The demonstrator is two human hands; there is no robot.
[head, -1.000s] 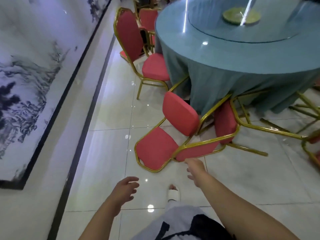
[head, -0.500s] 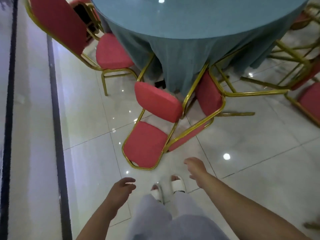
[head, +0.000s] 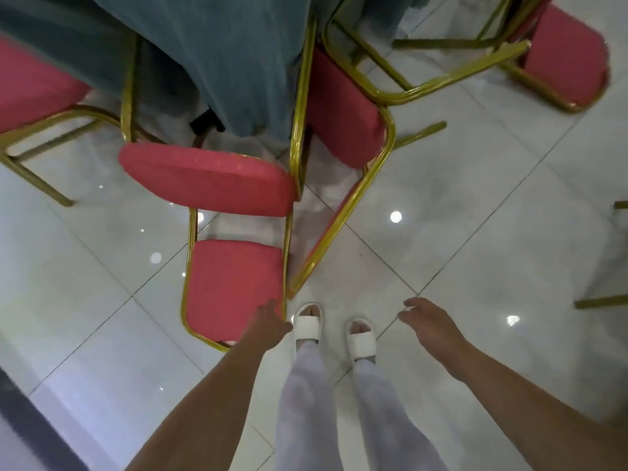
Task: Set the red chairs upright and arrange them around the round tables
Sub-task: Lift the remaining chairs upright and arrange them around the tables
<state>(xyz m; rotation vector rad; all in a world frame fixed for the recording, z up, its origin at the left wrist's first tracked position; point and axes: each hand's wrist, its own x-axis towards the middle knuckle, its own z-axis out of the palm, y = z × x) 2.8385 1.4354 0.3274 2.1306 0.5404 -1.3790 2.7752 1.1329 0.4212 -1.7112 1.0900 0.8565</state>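
Observation:
A fallen red chair lies on its back in front of my feet, its backrest [head: 231, 287] flat on the tiles and its seat [head: 207, 178] raised toward the table. My left hand [head: 268, 322] reaches the backrest's near right corner and touches the gold frame there; I see no closed grip. A second fallen red chair [head: 343, 107] lies on its side just right of it, the gold frames crossing. My right hand [head: 428, 321] hovers above the floor, fingers loosely spread, holding nothing. The round table's teal cloth [head: 221, 45] hangs down at the top.
An upright red chair [head: 30, 83] stands at the left by the table. Another tipped red chair [head: 564, 59] lies at the top right. Gold chair legs [head: 601, 300] poke in at the right edge. My feet in white sandals [head: 306, 322] stand on glossy white tiles.
I have stepped up to the fallen chairs and my view has tilted down. My left hand has moved forward to the near chair's backrest corner; my right hand has drifted right.

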